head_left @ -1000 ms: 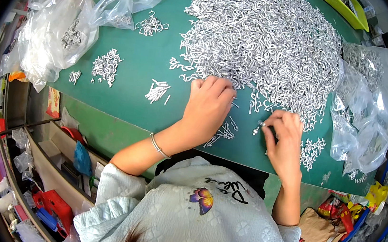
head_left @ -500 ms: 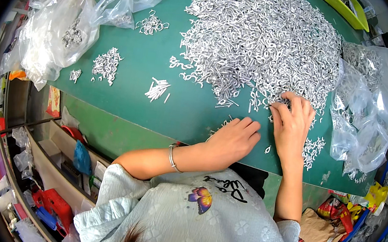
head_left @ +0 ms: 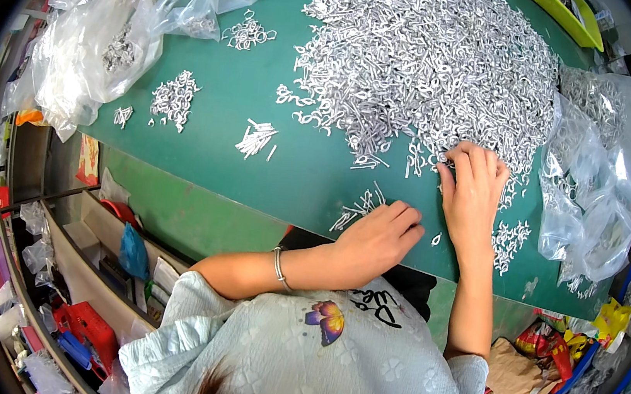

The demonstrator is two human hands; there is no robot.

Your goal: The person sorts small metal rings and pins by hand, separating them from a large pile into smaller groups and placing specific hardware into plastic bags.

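Observation:
A large heap of small silvery metal pieces [head_left: 423,69], many with looped or hooked ends, covers the far middle of the green table [head_left: 203,161]. At the heap's near edge my right hand [head_left: 474,185] reaches down onto the pieces, its thumb apart from the bent fingers. My left hand [head_left: 379,239] is curled low near the table's front edge; its fingertips are turned under, so whatever they hold is hidden. Beside it lies a loose cluster of thin metal pins [head_left: 359,207]. A single teardrop-shaped loop [head_left: 436,239] lies between my hands.
Small sorted piles stand left: straight pins [head_left: 257,139], hooked pieces [head_left: 175,100] and rings [head_left: 249,32]. Another pile of curved pieces [head_left: 509,245] lies right of my right forearm. Clear plastic bags [head_left: 98,55] fill the left; more bags [head_left: 589,189] line the right. A yellow-green tray [head_left: 562,15] stands far right.
My right hand has shifted slightly away from me, its fingers lower over the heap's edge. My left hand has drawn slightly nearer to me, uncovering more of the pins beside it.

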